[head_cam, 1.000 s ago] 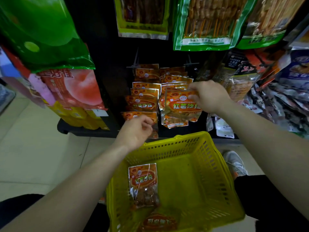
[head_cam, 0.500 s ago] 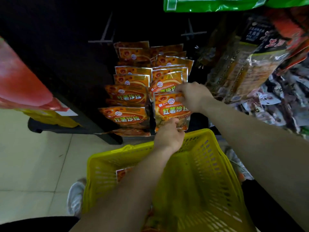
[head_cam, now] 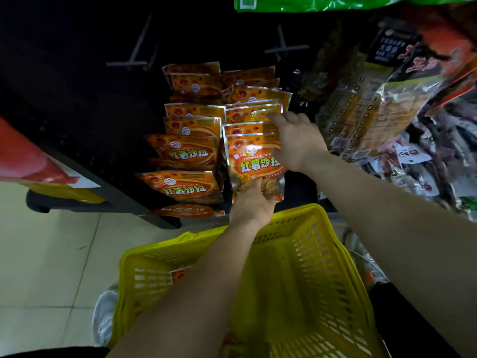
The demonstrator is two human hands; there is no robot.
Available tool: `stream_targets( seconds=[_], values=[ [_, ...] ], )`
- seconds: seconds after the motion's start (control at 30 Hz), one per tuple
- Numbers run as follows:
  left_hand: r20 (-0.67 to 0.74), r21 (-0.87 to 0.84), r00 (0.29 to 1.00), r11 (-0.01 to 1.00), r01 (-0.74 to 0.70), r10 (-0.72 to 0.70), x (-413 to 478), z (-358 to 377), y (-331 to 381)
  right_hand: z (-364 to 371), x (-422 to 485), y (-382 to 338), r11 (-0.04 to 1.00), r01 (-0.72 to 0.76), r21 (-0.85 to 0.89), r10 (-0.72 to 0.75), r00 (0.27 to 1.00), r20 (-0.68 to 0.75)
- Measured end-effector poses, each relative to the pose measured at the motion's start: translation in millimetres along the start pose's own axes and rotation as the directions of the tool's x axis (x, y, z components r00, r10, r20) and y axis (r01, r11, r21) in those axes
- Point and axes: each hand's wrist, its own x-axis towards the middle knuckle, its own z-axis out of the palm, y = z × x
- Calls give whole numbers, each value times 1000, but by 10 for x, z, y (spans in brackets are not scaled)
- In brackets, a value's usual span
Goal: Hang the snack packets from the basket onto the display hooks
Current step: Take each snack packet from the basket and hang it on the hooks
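An orange snack packet (head_cam: 254, 161) hangs at the front of the right-hand row on the black display rack. My left hand (head_cam: 251, 202) holds its lower edge from below, fingers curled round the bottom. My right hand (head_cam: 294, 140) lies against the packet's right side, with its fingers stretched up over the packets behind. A second row of the same orange packets (head_cam: 185, 151) hangs to the left. The yellow basket (head_cam: 325, 257) sits below my arms; one orange packet (head_cam: 178, 275) peeks out inside it, mostly hidden by my left forearm.
Two bare metal hooks (head_cam: 280, 49) stick out of the dark panel above the rows. Larger bags of other snacks (head_cam: 382, 104) hang at the right. A red and yellow pack (head_cam: 23, 161) is at the left edge. Pale floor tiles (head_cam: 49, 254) lie at lower left.
My left hand rose from the left row to the bottom of the front right packet. My right hand went from gripping the packet's top to fingers spread alongside it. The view tilted downward.
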Motion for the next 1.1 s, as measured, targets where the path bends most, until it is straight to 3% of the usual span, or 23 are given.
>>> stream_targets(
  seconds=[0.3, 0.5, 0.67, 0.8, 1.1],
  values=[
    [-18, 13, 995, 995, -96, 97, -516, -410, 181, -342, -575, -64, 995, -45, 87, 44, 999, 12],
    [40, 182, 976, 959, -218, 214, -1184, -788, -152, -204, -1364, -278, 984, -68, 164, 59, 996, 59],
    [135, 401, 989, 910, -103, 52, -1619, -828, -1075, 457, -1986, -532, 986, -64, 151, 8, 938, 346],
    [170, 447, 983, 895, -8, -76, -1769, -769, -1648, 1053, -2312, -712, 993, -64, 104, -1, 849, 528],
    [210, 397, 963, 915, 76, -171, -1413, -358, -2089, 2294, -2280, -1049, 939, -256, 231, 29, 728, 685]
  ],
)
